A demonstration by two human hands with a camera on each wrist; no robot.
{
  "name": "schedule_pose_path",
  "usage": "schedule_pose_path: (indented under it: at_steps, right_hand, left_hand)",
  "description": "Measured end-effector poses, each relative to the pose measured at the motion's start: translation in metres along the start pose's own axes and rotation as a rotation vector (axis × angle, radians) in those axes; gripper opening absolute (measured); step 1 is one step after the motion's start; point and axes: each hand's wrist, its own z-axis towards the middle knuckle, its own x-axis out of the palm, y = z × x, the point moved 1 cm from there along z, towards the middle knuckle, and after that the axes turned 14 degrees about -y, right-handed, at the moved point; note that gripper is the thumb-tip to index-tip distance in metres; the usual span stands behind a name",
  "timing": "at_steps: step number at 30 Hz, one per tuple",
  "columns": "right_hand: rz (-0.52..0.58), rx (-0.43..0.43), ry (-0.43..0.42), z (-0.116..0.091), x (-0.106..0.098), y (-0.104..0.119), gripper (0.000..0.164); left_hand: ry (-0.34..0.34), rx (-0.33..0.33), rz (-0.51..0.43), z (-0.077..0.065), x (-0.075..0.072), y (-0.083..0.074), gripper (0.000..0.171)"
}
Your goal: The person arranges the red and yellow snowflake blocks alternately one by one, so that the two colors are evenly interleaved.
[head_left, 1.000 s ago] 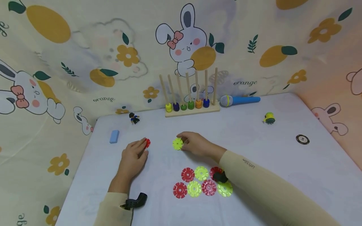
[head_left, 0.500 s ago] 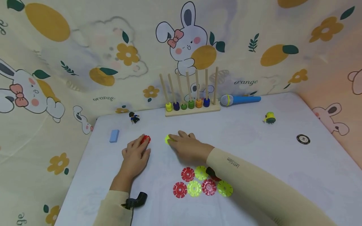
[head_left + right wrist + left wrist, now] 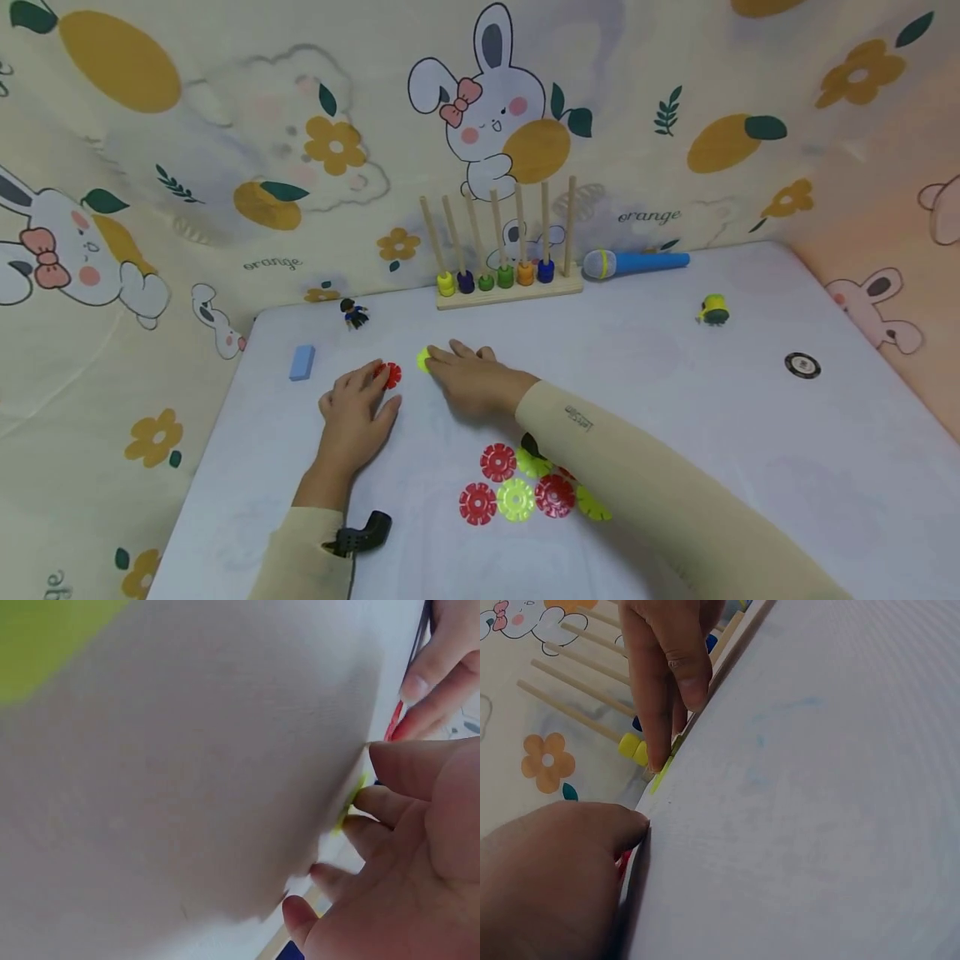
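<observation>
My left hand rests on the table at the left, its fingertips on a red notched disc that lies flat and is partly covered. To its right, my right hand reaches across and presses its fingertips on a yellow-green notched disc. A small gap of tabletop separates the two discs. In the right wrist view the fingers touch the yellow-green disc from above, with the thumb beside it. Nearer to me lie several red discs and yellow-green discs in two rows, partly hidden by the right sleeve.
A wooden peg stand with coloured beads stands at the back, beside a blue toy microphone. A small figure and a blue block lie left. Rightward are a yellow-green toy and a black round chip.
My right hand has gone from pinching the yellow-green disc to pressing it flat, and has slid it left toward the red disc. The left hand has shifted only slightly.
</observation>
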Motion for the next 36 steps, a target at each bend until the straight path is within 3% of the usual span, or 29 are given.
schedule_pose_path:
  at_steps: [5,12,36]
  right_hand:
    - [-0.023,-0.003,0.027,0.004,0.001,0.003,0.055]
    - [-0.023,-0.034,0.047,0.010,0.004,0.006,0.061]
    - [-0.055,-0.047,0.066,0.011,0.004,0.012,0.080]
  left_hand:
    - [0.060,0.031,0.049,-0.001,-0.001,0.000,0.057]
    - [0.126,0.025,0.094,0.002,0.001,-0.003,0.060]
    - [0.106,0.009,0.071,0.001,0.003,-0.001,0.059]
